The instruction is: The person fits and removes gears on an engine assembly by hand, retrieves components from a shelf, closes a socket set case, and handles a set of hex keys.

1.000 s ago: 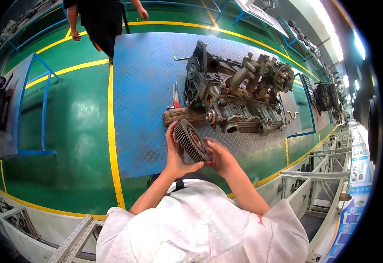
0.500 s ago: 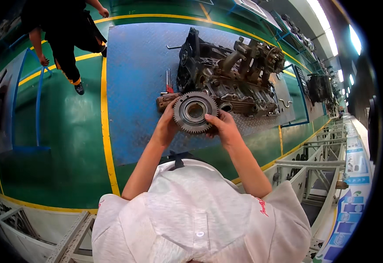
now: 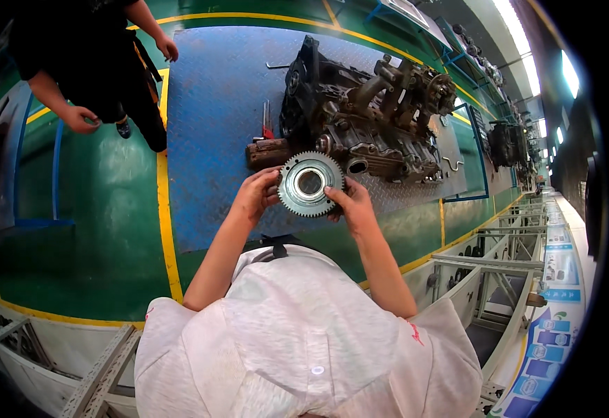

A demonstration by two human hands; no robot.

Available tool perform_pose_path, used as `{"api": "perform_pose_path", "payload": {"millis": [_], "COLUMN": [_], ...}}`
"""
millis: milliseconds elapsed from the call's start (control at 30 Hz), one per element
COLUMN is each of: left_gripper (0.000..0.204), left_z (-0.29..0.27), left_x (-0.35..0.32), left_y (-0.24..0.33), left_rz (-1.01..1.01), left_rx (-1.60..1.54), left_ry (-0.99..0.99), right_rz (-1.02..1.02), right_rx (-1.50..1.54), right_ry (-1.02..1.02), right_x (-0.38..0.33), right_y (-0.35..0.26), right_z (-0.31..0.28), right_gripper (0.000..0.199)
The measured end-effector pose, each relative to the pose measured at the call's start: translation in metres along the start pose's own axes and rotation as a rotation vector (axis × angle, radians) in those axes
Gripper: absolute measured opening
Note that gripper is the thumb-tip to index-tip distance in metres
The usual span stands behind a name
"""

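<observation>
A round steel gear [image 3: 292,197] with teeth round its rim and a hole in its middle is held up over the near edge of the blue metal worktable [image 3: 210,132]. My right hand [image 3: 350,202] grips its right side, the thumb lying on the gear's face. At the left rim, the curled fingers of my left hand [image 3: 258,192] touch the teeth. Just beyond the gear lies a large, dirty engine block [image 3: 367,111] with metal castings and a dark cover at its left end.
Left of the engine sit a wooden block [image 3: 266,153] and red-handled tools [image 3: 267,129]. A bent rod [image 3: 276,66] lies farther back. Another person [image 3: 85,63] in dark clothes stands at the table's left edge. Metal racks [image 3: 486,261] line the right side.
The gear's face has tilted and now looks brighter. My left hand has shifted slightly left and its fingers sit at the rim. The other person has come closer to the table.
</observation>
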State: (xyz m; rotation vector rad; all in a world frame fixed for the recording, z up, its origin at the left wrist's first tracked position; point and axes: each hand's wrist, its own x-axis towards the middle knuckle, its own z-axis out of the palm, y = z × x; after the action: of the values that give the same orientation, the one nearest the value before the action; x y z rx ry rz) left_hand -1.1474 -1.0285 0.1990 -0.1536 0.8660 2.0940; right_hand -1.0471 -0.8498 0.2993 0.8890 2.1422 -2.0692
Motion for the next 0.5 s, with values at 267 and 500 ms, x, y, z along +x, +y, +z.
{"api": "perform_pose_path", "payload": {"millis": [267, 500], "left_gripper": [0.027, 0.031], "left_z": [-0.005, -0.029], "left_x": [-0.003, 0.013], "left_y": [-0.009, -0.009], "left_rz": [-0.128, -0.364], "left_rx": [0.074, 0.040], "left_ry": [0.004, -0.243], "right_rz": [-0.004, 0.032], "right_rx": [-0.022, 0.025], "right_ry": [-0.011, -0.005], "right_x": [-0.004, -0.010], "right_y": [0.008, 0.016], "right_z": [-0.006, -0.004], "right_gripper": [0.041, 0.040]}}
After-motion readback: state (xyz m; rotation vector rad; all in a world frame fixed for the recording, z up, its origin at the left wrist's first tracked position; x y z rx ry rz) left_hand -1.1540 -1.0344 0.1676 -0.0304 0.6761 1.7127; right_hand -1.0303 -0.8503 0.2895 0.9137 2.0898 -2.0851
